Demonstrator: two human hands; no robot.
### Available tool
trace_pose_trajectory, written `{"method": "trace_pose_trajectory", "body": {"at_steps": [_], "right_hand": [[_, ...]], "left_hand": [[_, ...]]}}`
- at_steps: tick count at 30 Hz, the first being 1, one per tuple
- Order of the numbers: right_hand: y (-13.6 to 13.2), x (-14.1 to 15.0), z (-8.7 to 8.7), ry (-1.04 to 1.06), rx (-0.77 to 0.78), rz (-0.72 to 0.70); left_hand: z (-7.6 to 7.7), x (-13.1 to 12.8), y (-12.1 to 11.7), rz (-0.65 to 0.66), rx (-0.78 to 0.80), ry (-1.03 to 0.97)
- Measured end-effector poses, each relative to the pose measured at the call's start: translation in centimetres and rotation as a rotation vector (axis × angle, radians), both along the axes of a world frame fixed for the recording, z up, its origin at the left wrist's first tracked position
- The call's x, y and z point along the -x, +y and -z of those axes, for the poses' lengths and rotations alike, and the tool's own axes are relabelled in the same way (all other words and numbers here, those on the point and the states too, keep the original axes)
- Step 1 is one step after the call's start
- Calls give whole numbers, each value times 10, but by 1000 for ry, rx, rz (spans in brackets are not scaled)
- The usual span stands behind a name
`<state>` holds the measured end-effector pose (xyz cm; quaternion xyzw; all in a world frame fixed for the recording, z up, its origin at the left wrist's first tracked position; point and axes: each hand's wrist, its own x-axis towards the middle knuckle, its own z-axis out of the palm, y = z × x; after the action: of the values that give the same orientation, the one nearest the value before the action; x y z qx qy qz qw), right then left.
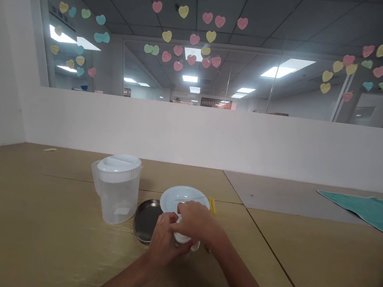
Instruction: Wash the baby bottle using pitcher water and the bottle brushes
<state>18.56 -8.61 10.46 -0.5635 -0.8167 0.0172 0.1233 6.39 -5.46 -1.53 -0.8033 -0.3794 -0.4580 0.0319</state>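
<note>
The tabletop is a pale wood-grain laminate made of several panels with visible seams; one panel at centre right is greyer than the rest. A teal cloth lies on the far right edge. A low white partition wall runs along the far side of the tabletop, topped by a glass window dotted with heart-shaped paper stickers in pink, yellow, green and blue. The glass shows a dark tiled ceiling with lit rectangular light panels. Near the centre of the tabletop stands a translucent plastic pitcher with a white lid, upright. Just right of it lies a round dark metal lid, flat, touching or partly under a white plate. A small yellow object sits at the plate's right rim. Both hands meet in front of the plate: the left hand and right hand are closed around a small white container, largely hidden by the fingers, held just above or on the tabletop
</note>
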Motion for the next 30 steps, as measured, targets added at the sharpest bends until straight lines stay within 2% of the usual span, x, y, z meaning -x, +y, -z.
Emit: {"method": "trace_pose_trajectory", "body": {"at_steps": [3,6,10,15,17,19,21,24,26,30], "right_hand": [[0,5,3,-58,-6,58],[3,4,5,-81,23,70],[7,-2,4,-93,50,-54],[9,-13,2,-32,108,-305],[9,-17,0,39,156,-354],[8,-19,-3,124,139,-308],[6,-20,-7,162,56,-194],[3,-20,-14,110,-42,-12],[1,-20,-18,81,-46,8],[1,-22,-18,98,-59,-57]], "left_hand": [[3,0,0,-11,18,-7],[9,1,3,12,83,-96],[11,1,6,95,277,-219],[0,2,4,167,381,-233],[-2,4,3,184,414,-226],[-1,4,4,169,417,-232],[2,3,5,149,401,-239],[7,3,8,135,373,-246],[9,3,9,131,368,-234],[10,3,8,113,357,-222]]}}
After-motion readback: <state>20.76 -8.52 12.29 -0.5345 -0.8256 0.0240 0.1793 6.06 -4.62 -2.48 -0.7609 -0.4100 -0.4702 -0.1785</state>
